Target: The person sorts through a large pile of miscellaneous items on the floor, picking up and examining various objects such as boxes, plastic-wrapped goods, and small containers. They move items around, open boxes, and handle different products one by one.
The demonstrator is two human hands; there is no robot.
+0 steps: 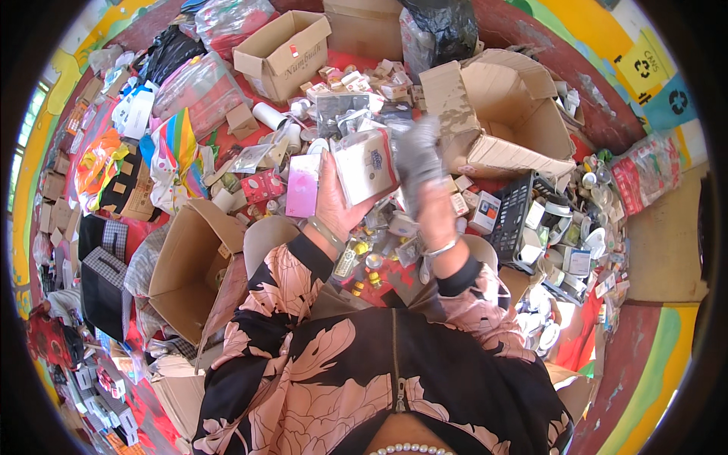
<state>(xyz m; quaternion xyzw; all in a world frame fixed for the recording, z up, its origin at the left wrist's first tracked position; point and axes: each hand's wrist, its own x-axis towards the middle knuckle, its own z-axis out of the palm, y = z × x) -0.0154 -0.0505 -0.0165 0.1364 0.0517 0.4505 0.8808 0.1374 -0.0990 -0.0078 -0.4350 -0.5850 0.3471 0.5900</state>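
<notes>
My left hand (338, 203) is closed around the edge of a flat white pack (367, 168) in clear plastic with red trim. To its right, my raised right hand (437, 216) grips a grey bundle (419, 155) that looks like cloth; motion smears both the bundle and the fingers. A pink box (303, 186) shows just left of my left hand. Below my hands lie small yellow-capped bottles (374, 277) and a green-and-white packet (345, 260). Beyond the white pack is a dark, plastic-wrapped flat item (341, 112).
Open cardboard boxes stand at left (182, 280), far left (277, 68) and far right (500, 106). A black plastic crate (519, 220) tilts at right amid heaped small goods. A striped bag (178, 163) lies at left, and a black plastic bag (444, 34) stands at the back.
</notes>
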